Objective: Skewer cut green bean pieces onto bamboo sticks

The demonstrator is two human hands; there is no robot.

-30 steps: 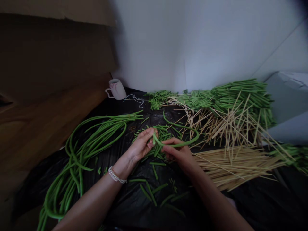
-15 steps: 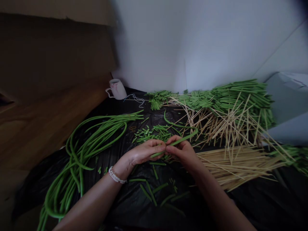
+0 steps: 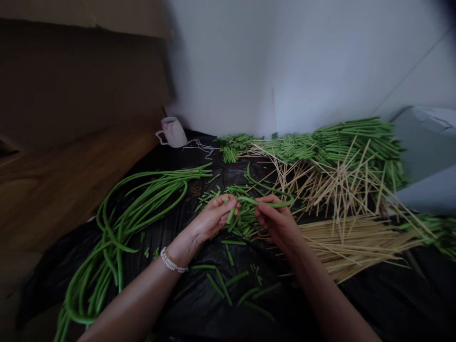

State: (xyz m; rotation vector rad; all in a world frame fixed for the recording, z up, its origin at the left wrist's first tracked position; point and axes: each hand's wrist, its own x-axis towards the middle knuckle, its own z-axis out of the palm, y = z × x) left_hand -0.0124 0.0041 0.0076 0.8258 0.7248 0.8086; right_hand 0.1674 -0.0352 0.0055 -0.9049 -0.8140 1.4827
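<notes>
Long green bean [image 3: 284, 204]: held above the middle of the black plastic sheet [image 3: 192, 308]. Span between the hands runs roughly left–right; beyond the right hand it continues right, bends sharply, and doubles back far and left, thin tip pointing far. A short end tilts down toward the near side at the left hand; whether it is severed, cannot tell.

Hands: apart from each other, left hand [image 3: 215, 217] and right hand [image 3: 280, 223] each pinching the bean between thumb and fingers.

Surroundings: cut pieces [image 3: 245, 223] heaped beneath and between the hands; uncut bundle [image 3: 153, 187] curving along the left. Loose sticks [image 3: 342, 190] crisscross just right of the bend, crowding that side; flat sticks [image 3: 352, 242] nearer. Far right, stacked bean rows [image 3: 363, 135]; far left, mug [image 3: 174, 133].
</notes>
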